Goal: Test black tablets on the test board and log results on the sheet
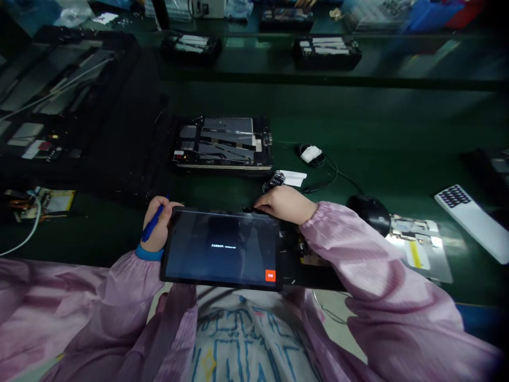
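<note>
A black tablet [222, 249] with a lit screen, small white text and an orange button lies tilted at the near edge of the green bench. My left hand [158, 223] grips its left edge and also holds a blue pen [153, 225]. At the tablet's top edge my right hand [284, 204] is closed, its fingers pinched on a small dark part [249, 210] that I cannot make out. Both arms wear pink sleeves.
An opened tablet chassis [222, 146] lies just beyond. A white plug with a black cable [312, 154] sits to the right, then a black mouse [368, 212], a silver plate [421, 246] and a white remote [473, 220]. Dark trays [328, 50] line the back.
</note>
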Available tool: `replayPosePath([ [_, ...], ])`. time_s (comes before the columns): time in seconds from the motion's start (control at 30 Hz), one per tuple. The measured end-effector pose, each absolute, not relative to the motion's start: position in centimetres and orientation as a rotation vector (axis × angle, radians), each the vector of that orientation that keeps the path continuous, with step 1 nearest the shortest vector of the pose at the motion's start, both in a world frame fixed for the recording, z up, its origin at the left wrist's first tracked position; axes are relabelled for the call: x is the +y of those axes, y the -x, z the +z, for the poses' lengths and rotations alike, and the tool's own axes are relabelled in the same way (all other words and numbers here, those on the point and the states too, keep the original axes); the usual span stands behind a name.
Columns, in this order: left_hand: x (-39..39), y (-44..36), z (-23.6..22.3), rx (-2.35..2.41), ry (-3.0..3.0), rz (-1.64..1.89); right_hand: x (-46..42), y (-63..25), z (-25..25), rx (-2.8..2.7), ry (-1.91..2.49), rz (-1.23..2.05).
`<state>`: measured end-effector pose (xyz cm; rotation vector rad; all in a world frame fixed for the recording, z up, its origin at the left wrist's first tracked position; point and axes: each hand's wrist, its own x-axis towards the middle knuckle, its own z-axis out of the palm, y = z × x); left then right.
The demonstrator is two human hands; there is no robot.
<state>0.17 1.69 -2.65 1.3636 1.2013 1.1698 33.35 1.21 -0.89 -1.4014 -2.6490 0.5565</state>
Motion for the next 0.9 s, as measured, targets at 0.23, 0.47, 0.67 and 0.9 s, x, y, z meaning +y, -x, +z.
replayPosePath([
  [0.23, 1.8, -0.6, -2.2, 1.179, -1.286, 1.188, -2.6, -35.7, 1.1, -2.004, 1.407, 0.775],
  [0.47, 2.0, -1.2, -1.8, 1.236, -1.413, 1.248, -9.5, -37.4, 0.7, -1.866, 1.388, 0.778],
  [0.67, 2.6, -1.8, -1.7, 1.215, -1.559, 1.334, -12.4, -37.2, -1.1, -1.863, 1.352, 0.683],
  [0.9, 3.5, -1.9, -2.1, 1.204, -1.662, 1.402, -13.0, -35.4, -3.1, -1.743, 1.406, 0.541],
])
